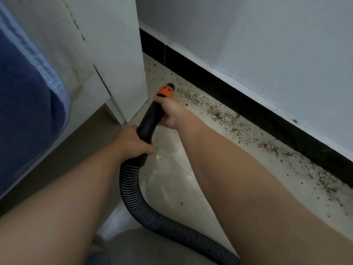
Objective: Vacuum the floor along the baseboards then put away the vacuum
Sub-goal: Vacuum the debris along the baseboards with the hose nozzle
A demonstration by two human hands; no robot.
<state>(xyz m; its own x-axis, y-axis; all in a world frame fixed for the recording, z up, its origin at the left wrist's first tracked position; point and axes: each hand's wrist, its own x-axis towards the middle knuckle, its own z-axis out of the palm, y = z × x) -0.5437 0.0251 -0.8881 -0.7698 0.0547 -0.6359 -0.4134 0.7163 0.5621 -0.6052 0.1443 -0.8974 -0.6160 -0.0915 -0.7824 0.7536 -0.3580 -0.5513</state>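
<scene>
A black vacuum nozzle with an orange collar points at the floor near the corner where the black baseboard meets a white cabinet. My right hand grips the nozzle just below the orange collar. My left hand grips its lower black end, where the ribbed hose begins. The hose curves down and off to the bottom right. Brown and dark crumbs lie scattered on the pale floor along the baseboard. The vacuum body is out of view.
A white cabinet stands left of the nozzle, its corner close to my right hand. Blue fabric hangs at the far left. A white wall rises above the baseboard. Pale tiled floor lies between my arms.
</scene>
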